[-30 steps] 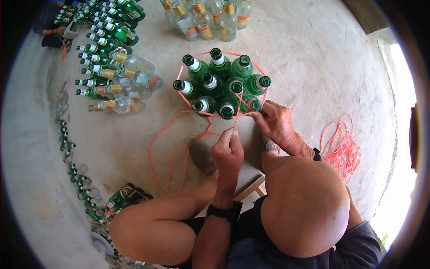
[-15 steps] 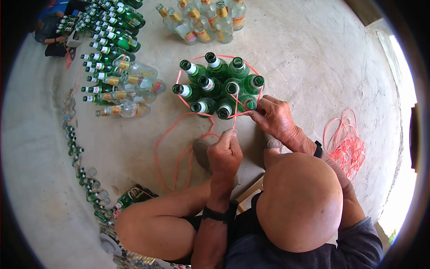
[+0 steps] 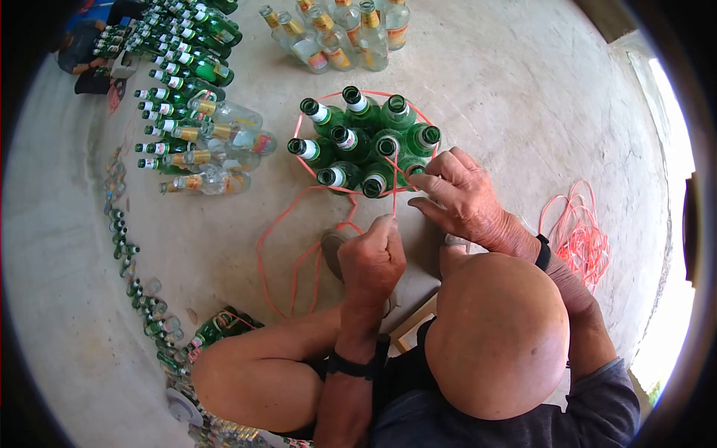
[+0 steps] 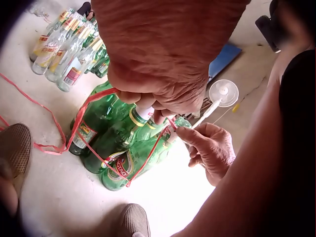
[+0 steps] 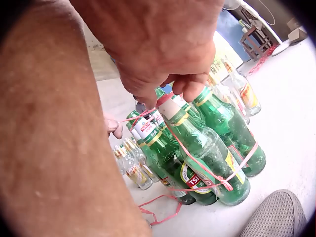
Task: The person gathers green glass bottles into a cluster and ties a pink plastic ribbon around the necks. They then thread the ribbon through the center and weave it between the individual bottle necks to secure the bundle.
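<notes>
Several green glass bottles (image 3: 351,142) stand upright in a tight cluster, with white neck labels. A flat pink string (image 3: 326,188) loops round the cluster, and one strand slants across the front bottles. My left hand (image 3: 371,257) is curled and grips the strand running down from the bottles. Beside the front right bottle is my right hand (image 3: 463,198), index finger at the string by the bottle's neck and thumb spread apart below it. In the right wrist view its fingers (image 5: 190,89) overlap the bottle tops, partly hiding the string there.
Clear bottles (image 3: 340,37) stand behind the cluster. Green and clear bottles (image 3: 202,119) lie in rows at left, with more along the wall. A tangled heap of pink string (image 3: 579,243) lies at right. Another person (image 3: 82,52) is at the far left.
My right thumb and index finger have parted at the front right bottle, the thumb dropping away from its neck. My left hand keeps pulling its strand, almost in place.
</notes>
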### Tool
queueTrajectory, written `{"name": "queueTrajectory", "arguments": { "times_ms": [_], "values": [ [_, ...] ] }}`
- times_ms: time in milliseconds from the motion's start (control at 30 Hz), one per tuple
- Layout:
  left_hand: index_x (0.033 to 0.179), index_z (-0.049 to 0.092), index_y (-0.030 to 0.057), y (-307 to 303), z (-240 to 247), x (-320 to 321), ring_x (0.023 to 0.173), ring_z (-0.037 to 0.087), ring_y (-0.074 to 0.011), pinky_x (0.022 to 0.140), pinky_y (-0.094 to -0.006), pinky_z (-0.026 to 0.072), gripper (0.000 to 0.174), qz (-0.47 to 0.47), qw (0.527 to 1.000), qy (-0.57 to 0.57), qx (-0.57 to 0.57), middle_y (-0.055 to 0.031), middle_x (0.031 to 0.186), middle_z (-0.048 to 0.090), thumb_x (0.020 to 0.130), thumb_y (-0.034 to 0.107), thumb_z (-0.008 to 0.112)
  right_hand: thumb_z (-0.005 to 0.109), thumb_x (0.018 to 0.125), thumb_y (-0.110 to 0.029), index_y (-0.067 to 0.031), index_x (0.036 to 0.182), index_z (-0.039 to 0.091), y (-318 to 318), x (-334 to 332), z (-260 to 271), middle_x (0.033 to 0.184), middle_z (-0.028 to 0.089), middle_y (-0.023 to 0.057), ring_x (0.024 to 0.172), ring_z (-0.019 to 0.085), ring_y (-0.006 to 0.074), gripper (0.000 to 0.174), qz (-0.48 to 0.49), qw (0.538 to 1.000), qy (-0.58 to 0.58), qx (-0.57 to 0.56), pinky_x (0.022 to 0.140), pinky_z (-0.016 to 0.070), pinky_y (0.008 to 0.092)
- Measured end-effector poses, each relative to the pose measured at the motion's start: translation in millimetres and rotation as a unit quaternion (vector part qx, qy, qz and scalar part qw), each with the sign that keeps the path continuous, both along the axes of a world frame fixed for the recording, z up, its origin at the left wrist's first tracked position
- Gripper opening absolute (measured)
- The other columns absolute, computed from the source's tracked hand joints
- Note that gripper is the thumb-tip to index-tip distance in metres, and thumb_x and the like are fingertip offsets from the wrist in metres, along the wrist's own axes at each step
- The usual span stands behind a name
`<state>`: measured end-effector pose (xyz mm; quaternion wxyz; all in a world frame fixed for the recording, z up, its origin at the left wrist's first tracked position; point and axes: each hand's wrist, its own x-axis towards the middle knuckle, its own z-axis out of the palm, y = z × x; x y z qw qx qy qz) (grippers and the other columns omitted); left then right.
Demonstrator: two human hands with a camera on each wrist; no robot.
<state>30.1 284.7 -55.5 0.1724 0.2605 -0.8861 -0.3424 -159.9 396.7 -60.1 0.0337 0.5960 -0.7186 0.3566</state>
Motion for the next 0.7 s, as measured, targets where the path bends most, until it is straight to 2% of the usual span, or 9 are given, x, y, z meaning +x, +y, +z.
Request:
{"name": "queueTrajectory", "arguments": {
  "times_ms": [33,133,233,333,433,533,700],
  "values": [
    [0.100,0.073,0.0056,0,0,0,0.067,0.070,-0.0404,0.058,-0.0468,0.0548,0.008,-0.003,1.000,0.007,0.001,-0.0198,0.078,0.070,0.099,0.008,0.066,0.087,0.073,-0.017,-0.0159,0.110,0.076,-4,1,2,0.103,0.061,-0.0006,0.098,0.061,0.0242,0.039,0.004,1.000,0.014,0.018,0.082,0.0522,0.0399],
    [0.100,0.073,0.0059,-1,-1,0,0.066,0.070,-0.0408,0.057,-0.0472,0.0545,0.007,-0.004,1.000,0.031,0.003,-0.0198,0.078,0.070,0.099,0.008,0.066,0.082,0.076,-0.018,-0.0185,0.104,0.077,-15,0,-3,0.102,0.061,-0.0022,0.097,0.060,0.0219,0.029,0.016,0.997,0.078,-0.005,0.081,0.0489,0.0378],
    [0.101,0.073,0.0062,0,-3,-1,0.066,0.070,-0.0413,0.057,-0.0473,0.0543,0.008,0.005,0.999,0.047,0.015,-0.0202,0.078,0.069,0.099,0.008,0.066,0.082,0.074,-0.016,-0.0187,0.110,0.078,-19,-2,-4,0.105,0.063,-0.0017,0.096,0.060,0.0224,0.037,0.055,0.994,0.090,0.000,0.083,0.0488,0.0395],
    [0.101,0.073,0.0060,1,-4,0,0.066,0.069,-0.0416,0.057,-0.0472,0.0537,0.008,0.013,0.998,0.041,0.041,-0.0210,0.077,0.068,0.100,0.009,0.066,0.076,0.076,-0.017,-0.0176,0.108,0.078,-22,-3,-9,0.105,0.063,-0.0025,0.100,0.061,0.0209,0.031,0.072,0.993,0.093,0.000,0.088,0.0472,0.0401],
    [0.100,0.073,0.0058,0,-6,2,0.065,0.069,-0.0418,0.057,-0.0469,0.0532,0.008,0.017,0.997,0.038,0.061,-0.0217,0.076,0.067,0.100,0.010,0.066,0.073,0.075,-0.018,-0.0155,0.106,0.078,-21,-2,-14,0.104,0.064,-0.0031,0.101,0.062,0.0204,0.032,0.108,0.988,0.111,-0.013,0.089,0.0464,0.0409],
    [0.099,0.073,0.0048,1,-10,2,0.067,0.070,-0.0422,0.058,-0.0468,0.0533,0.008,0.023,0.994,0.045,0.095,-0.0225,0.075,0.067,0.100,0.011,0.067,0.072,0.074,-0.019,-0.0141,0.095,0.076,-24,-1,-17,0.095,0.060,-0.0039,0.095,0.061,0.0205,0.022,0.109,0.986,0.117,-0.045,0.087,0.0480,0.0388],
    [0.099,0.069,-0.0006,-2,-11,-8,0.073,0.071,-0.0454,0.062,-0.0485,0.0539,0.012,0.055,0.975,-0.001,0.215,-0.0254,0.079,0.069,0.101,0.011,0.065,0.072,0.073,-0.017,-0.0112,0.092,0.074,-26,-2,-19,0.091,0.060,-0.0032,0.093,0.061,0.0217,0.021,0.123,0.986,0.095,-0.052,0.085,0.0485,0.0391]
  ]
}}
